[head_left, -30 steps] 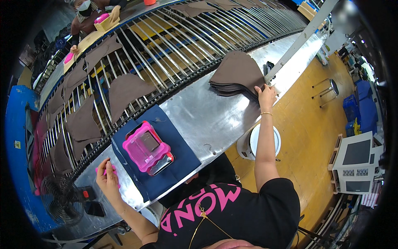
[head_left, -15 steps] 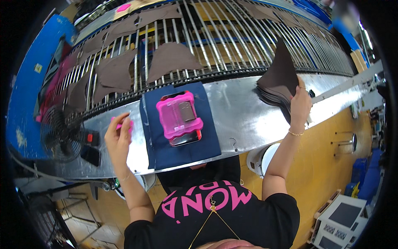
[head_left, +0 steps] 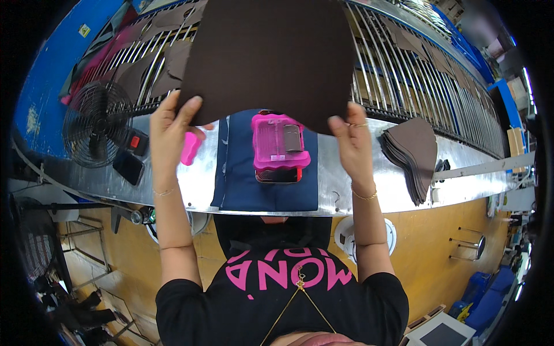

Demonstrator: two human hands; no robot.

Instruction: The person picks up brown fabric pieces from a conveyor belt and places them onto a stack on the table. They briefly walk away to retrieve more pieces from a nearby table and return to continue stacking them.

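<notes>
1. Left hand (head_left: 167, 128), thumb and fingers pinching the near left corner of the brown panel (head_left: 268, 57).
2. Panel spans both hands, partly hiding the bar conveyor (head_left: 386, 78); looks light, soft, best gripped by corners.
3. Right hand (head_left: 353, 141) pinches its near right corner.

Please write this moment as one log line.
left grip: brown panel, left side; right grip: same panel, right side; pink tray: over navy cloth; brown stack: on metal table

Tray (head_left: 266, 138) on cloth (head_left: 265, 198), fan (head_left: 96, 124) left, panel stack (head_left: 412, 147) right
</notes>
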